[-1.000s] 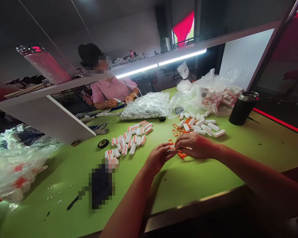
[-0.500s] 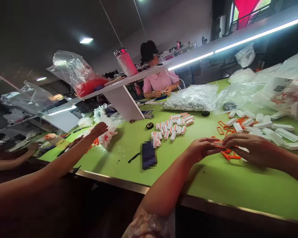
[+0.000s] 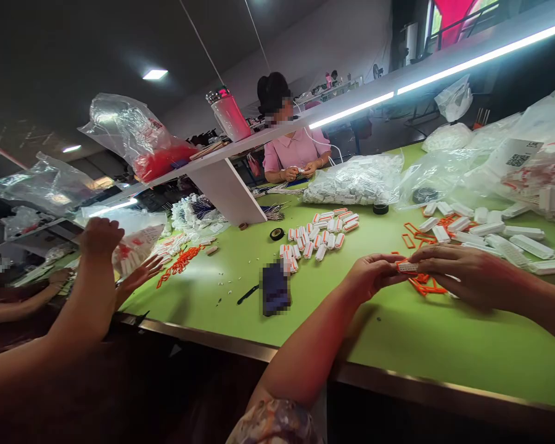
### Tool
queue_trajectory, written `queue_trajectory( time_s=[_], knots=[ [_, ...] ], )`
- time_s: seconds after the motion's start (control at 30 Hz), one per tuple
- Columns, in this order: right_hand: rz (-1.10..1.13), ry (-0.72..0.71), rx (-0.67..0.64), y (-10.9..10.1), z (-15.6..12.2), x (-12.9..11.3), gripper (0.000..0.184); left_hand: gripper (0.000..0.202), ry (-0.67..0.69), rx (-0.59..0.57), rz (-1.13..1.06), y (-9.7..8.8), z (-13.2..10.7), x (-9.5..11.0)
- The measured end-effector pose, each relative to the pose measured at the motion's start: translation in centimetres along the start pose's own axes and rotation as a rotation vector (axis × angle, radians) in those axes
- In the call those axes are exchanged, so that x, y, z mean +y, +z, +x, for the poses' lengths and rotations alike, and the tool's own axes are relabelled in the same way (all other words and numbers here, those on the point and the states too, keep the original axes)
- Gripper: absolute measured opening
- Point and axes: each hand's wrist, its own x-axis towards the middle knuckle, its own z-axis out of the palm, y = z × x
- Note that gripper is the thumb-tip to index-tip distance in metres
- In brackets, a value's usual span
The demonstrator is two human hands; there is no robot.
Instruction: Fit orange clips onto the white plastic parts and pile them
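Observation:
My left hand (image 3: 372, 275) and my right hand (image 3: 462, 273) meet over the green table (image 3: 398, 333), both pinched on one small white block with an orange frame (image 3: 407, 267). Loose orange frames (image 3: 423, 286) lie under my right hand. Bare white blocks (image 3: 490, 231) are scattered behind it. A cluster of white blocks with orange frames (image 3: 321, 237) lies further left on the table.
A co-worker's hand (image 3: 100, 237) on my left lifts a clear bag (image 3: 134, 246) over spilled orange frames (image 3: 180, 262). A person in pink (image 3: 293, 151) works across the table. Clear bags of parts (image 3: 356, 182) and a blurred dark object (image 3: 275, 290) lie nearby.
The view swung left, bringing the co-worker on my left into sight. That person's hand pulled a bag back and up, and orange frames now lie spilled beside it. My hands kept hold of the block.

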Motion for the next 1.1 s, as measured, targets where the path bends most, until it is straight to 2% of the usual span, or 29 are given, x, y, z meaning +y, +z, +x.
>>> queue_trajectory(
  time_s=[0.3,0.53,0.6,0.73,0.9,1.1],
  knots=[
    [-0.206,-0.04,-0.006,0.4,-0.5,0.4,0.042,0.024,0.03,-0.001,-0.033,0.0,0.1,0.2],
    [-0.271,-0.016,0.054,-0.1,0.4,-0.9,0.034,0.019,0.081,0.038,0.004,0.2,-0.4,0.4],
    [-0.278,0.036,0.041,-0.4,0.9,-1.5,0.029,0.018,0.095,0.083,-0.011,0.1,-0.4,0.5],
    [-0.12,0.14,0.166,-0.1,1.6,-2.2,0.02,0.019,0.103,0.14,0.004,0.0,-0.1,0.5],
    [0.001,0.269,0.289,0.9,1.8,-2.4,0.014,0.024,0.105,0.137,0.021,-0.1,-0.2,0.4],
    [0.032,0.469,0.307,1.2,1.8,-2.7,0.001,0.027,0.126,0.137,0.043,-0.1,-0.2,0.4]
  ],
)
